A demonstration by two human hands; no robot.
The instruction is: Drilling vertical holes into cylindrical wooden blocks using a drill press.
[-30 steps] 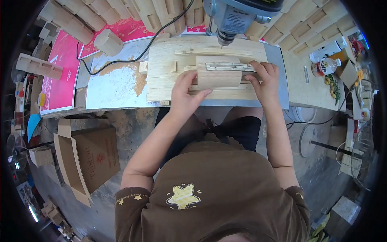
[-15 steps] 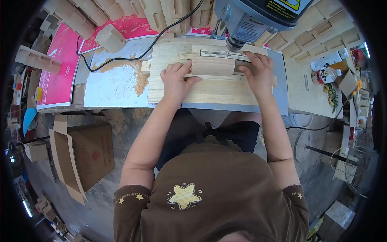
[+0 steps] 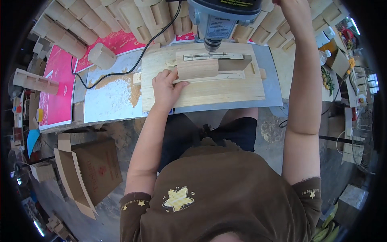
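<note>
A rounded pale wooden block (image 3: 197, 69) lies in a jig on a flat wooden board (image 3: 225, 90). My left hand (image 3: 166, 88) grips the block's left end, with its thumb along the near side. Right of the block, a grey angled piece (image 3: 236, 63) stands on the board. Just above the block's far edge hangs the chuck of a drill press (image 3: 212, 43); the bit's tip is too small to make out against the wood. My right hand (image 3: 293, 7) is raised beside the drill press at the top edge, its fingers mostly cut off by the frame.
Several stacked wooden blocks (image 3: 137, 18) line the back. A lone block (image 3: 102, 56) stands at the left near sawdust (image 3: 111, 80). A black cable (image 3: 139, 60) crosses the table. Below left sits a cardboard box (image 3: 96, 169); a plastic bottle (image 3: 323, 57) stands far right.
My right hand has left the block's right end and risen to the upper right by the drill press. My left hand stays on the block. The view has shifted slightly.
</note>
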